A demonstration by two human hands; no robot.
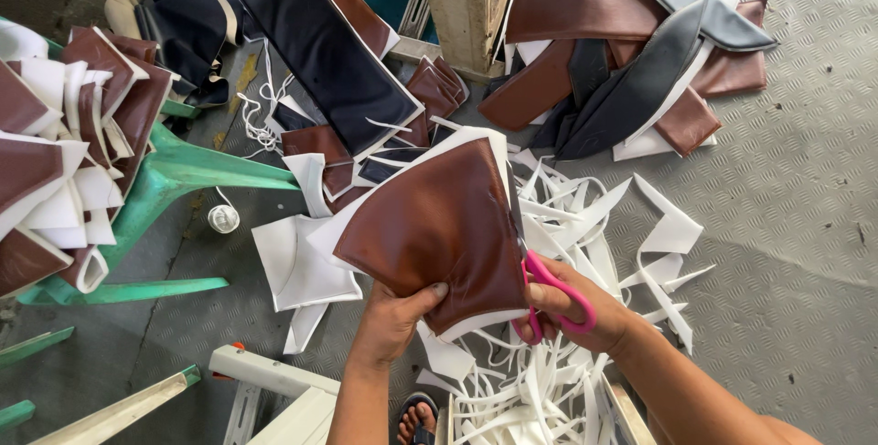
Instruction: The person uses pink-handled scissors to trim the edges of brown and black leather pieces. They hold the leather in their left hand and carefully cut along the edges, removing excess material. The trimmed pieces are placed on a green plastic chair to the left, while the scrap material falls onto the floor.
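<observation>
My left hand (395,317) grips the lower edge of a brown leather panel (430,225) backed with white foam, holding it flat in front of me. My right hand (576,312) holds pink-handled scissors (556,294), fingers through the loops. The blades run up along the panel's right edge, mostly hidden against the foam border. White foam strips (585,225) lie in a heap just beneath and to the right of the panel.
A green plastic chair (174,175) at left carries stacked brown and white pieces (64,134). Dark navy and brown panels (329,52) and grey ones (640,70) lie on the checker-plate floor (786,216). A white thread spool (222,218), a white frame (274,381) and my sandalled foot (416,419) are below.
</observation>
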